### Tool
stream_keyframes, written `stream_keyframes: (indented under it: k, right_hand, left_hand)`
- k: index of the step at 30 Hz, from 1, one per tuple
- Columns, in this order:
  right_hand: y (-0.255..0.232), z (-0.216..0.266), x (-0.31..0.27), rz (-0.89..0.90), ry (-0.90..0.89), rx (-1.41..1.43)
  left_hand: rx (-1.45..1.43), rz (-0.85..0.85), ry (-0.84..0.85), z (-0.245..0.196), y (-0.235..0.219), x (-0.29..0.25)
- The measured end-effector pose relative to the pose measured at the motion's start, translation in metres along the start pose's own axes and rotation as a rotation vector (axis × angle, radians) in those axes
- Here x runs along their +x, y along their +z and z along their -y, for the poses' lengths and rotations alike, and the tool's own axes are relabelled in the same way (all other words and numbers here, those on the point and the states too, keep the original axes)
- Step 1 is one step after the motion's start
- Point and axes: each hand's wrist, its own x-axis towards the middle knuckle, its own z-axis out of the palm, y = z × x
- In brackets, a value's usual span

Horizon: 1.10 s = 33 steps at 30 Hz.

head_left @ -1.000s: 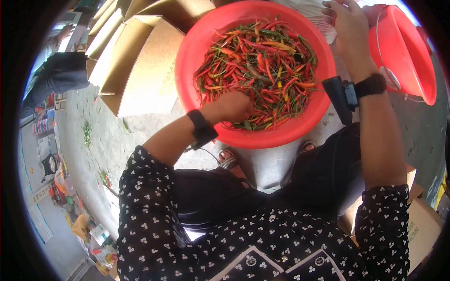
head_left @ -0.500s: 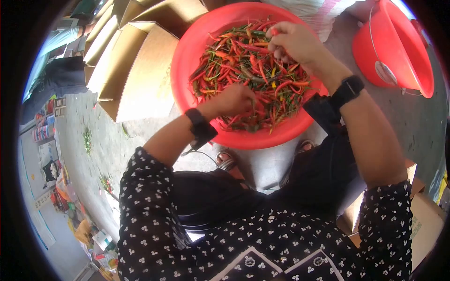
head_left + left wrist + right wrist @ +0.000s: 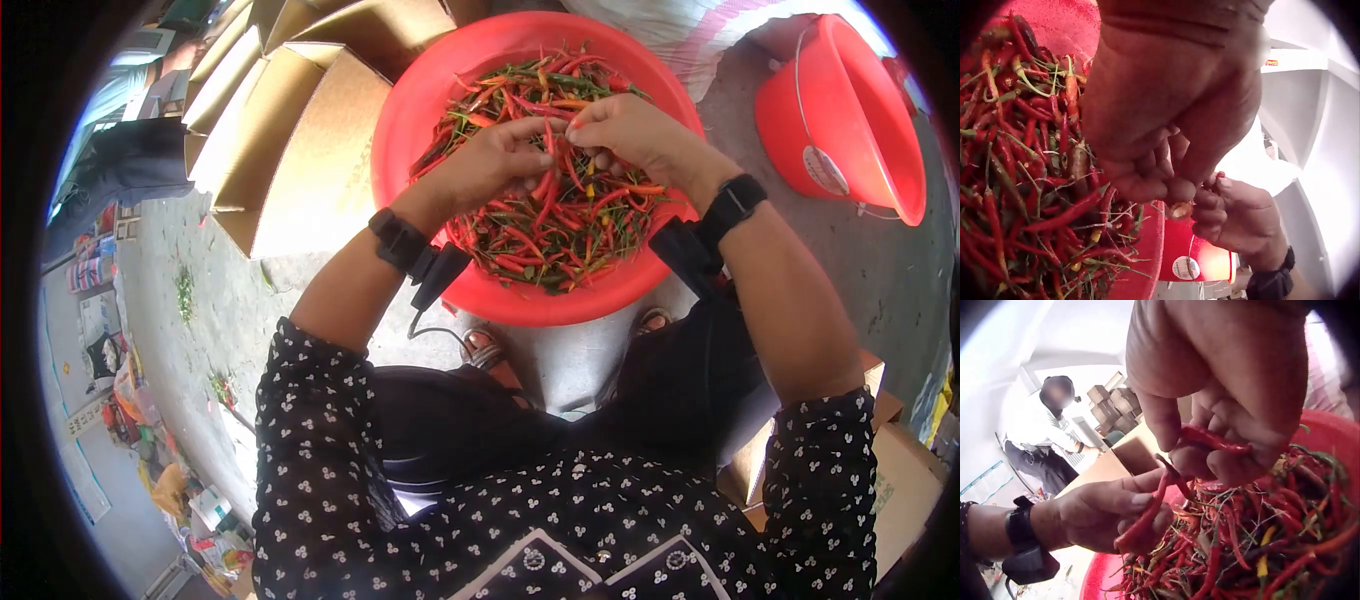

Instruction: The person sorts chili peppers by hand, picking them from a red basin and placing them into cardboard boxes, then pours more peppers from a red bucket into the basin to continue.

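Observation:
Red, green and yellow chilies [image 3: 560,225] fill a wide red basin [image 3: 400,110]. Above the pile, my left hand [image 3: 485,170] pinches a long red chili [image 3: 1147,519] with a darker one beside it, seen in the right wrist view. My right hand [image 3: 640,135] holds another red chili [image 3: 1216,439], its fingers curled round it. Both hands are close together, fingertips nearly meeting. In the left wrist view my left hand [image 3: 1172,94] hides most of what it holds, and my right hand [image 3: 1241,219] shows beyond it.
Open cardboard boxes [image 3: 315,150] stand at the basin's left. A red bucket [image 3: 800,125] is at the right, a white sack [image 3: 690,35] behind. Another person [image 3: 1038,434] leans over a box in the right wrist view. More cardboard [image 3: 905,480] lies at lower right.
My right hand has come from beyond the basin's right rim to above the chilies. My left hand has risen from the pile with a red chili, and the hands have drawn together.

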Motion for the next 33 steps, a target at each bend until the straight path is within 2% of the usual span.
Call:
stream_keyframes:
  k: [4,6,7,9,10,12,16,18,19,21,22,25,27,29,31,33]
  right_hand:
    - [0.001,-0.004,0.006,-0.037,0.024,-0.057]
    - [-0.001,-0.005,0.009,-0.071,0.012,-0.044]
    - [-0.003,-0.003,0.009,-0.103,0.009,-0.028]
    - [-0.005,-0.002,0.009,-0.137,0.009,-0.01]
    - [-0.006,-0.002,0.01,-0.135,0.007,0.006]
    - [-0.006,-0.004,0.01,-0.133,0.005,0.023]
    - [-0.003,-0.001,0.01,-0.132,0.014,-0.073]
    - [-0.002,0.001,0.008,-0.124,0.027,-0.108]
    - [-0.002,0.0,0.007,-0.127,0.026,-0.105]
    - [-0.004,-0.002,0.008,-0.132,0.023,-0.1]
    - [-0.005,-0.005,0.01,-0.109,0.05,-0.109]
    - [0.0,-0.005,0.006,-0.067,0.078,-0.118]
    - [0.003,-0.003,0.006,-0.054,0.084,-0.122]
    - [0.005,-0.006,0.008,0.03,0.071,-0.063]
    - [0.009,-0.002,0.005,0.029,0.071,-0.047]
    - [0.011,-0.001,0.004,0.03,0.068,-0.032]
  left_hand:
    - [0.095,-0.008,0.054,-0.005,0.001,0.002]
    - [0.395,0.177,-0.152,-0.007,0.002,0.001]
    - [0.394,0.178,-0.152,-0.001,0.001,0.003]
    - [0.821,0.016,0.115,0.016,0.001,0.007]
    - [0.821,0.018,0.115,0.021,0.002,0.011]
    - [1.174,-0.242,-0.035,0.028,0.008,0.021]
    - [1.312,-0.31,-0.071,0.039,0.021,0.029]
    - [1.049,-0.244,-0.021,0.036,0.015,0.033]
    - [1.048,-0.243,-0.021,0.033,0.009,0.034]
    - [0.262,-0.095,-0.055,0.02,-0.008,0.03]
    - [0.262,-0.094,-0.056,0.014,-0.014,0.027]
    - [-0.052,-0.074,-0.006,0.001,-0.022,0.017]
    - [-0.076,-0.08,0.001,-0.002,-0.023,0.016]
    - [-0.102,-0.082,0.004,-0.003,-0.023,0.016]
    - [-0.091,-0.006,0.018,-0.006,-0.02,0.015]
    - [-0.083,-0.014,0.035,-0.008,-0.018,0.014]
